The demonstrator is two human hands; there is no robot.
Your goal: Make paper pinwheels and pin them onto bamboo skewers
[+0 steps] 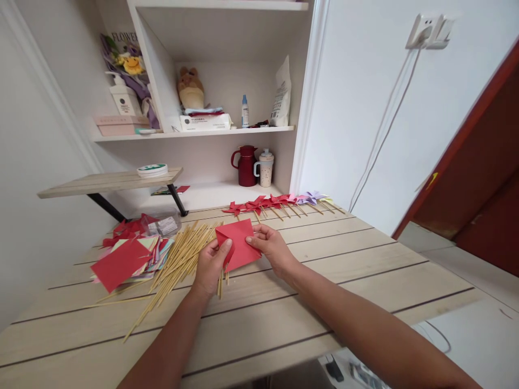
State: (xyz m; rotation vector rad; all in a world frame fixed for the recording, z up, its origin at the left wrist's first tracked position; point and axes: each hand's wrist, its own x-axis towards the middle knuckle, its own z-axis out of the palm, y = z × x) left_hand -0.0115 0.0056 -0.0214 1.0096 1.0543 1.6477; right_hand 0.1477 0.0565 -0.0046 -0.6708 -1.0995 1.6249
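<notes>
At your far left, a loose stack of coloured paper squares (132,258) lies on the wooden table (324,302), a red sheet on top. Just right of it, a spread of thin bamboo sticks (178,259) fans toward you. Your left hand (211,265) comes next, thumb pressed on the lower left corner of the red paper square (238,243), fingers curled beneath it. Your right hand (271,247) pinches the sheet's right edge between thumb and fingertips, so both hands hold it just above the table, near the sticks.

Behind the sheet, a row of finished paper pinwheels (279,201) runs rightward along the table's back edge, mostly red, paler ones at the right end. On the shelf at upper left, the bouquet wrap (124,51) reads "FLOWER"; the other labels there are too small to read.
</notes>
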